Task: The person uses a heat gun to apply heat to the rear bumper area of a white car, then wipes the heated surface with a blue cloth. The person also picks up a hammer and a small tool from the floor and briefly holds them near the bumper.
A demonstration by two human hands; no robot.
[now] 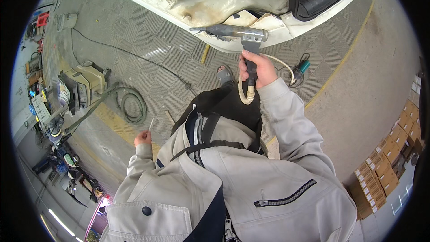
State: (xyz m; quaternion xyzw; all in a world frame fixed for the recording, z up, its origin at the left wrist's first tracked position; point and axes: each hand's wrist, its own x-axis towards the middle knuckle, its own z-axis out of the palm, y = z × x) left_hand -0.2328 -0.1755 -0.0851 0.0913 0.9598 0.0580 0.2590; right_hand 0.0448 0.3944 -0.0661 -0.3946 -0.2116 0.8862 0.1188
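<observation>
The right hand (263, 68) grasps a tool (230, 31) by its handle (251, 48), near the car (201, 11); the left hand (143, 138) holds a thin white stick (151, 123).

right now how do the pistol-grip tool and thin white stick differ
The tool is bulky, mostly dark; the stick is slim, white. The right hand holds the tool, the left hand the stick. The tool has a pale hose; the stick has none. Both are handheld.
</observation>
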